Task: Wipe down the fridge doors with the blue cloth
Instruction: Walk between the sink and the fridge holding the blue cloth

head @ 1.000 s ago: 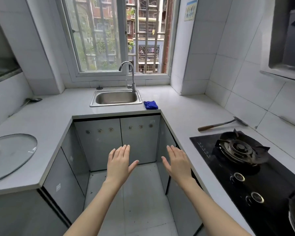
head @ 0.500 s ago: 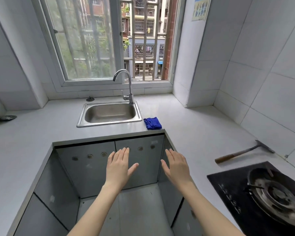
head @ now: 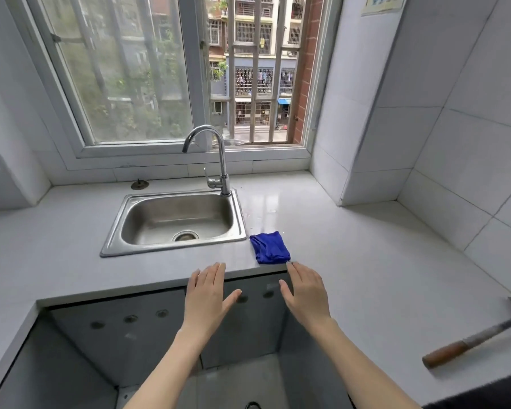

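Both hands flat, fingers spread, holding nothing: left hand & right hand near table edge; blue cloth lies just beyond right fingertips, beside sink.

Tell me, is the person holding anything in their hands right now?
No, nothing is held. The left hand and right hand are both open and empty. The blue cloth lies on the counter, just beyond the right hand's fingertips.
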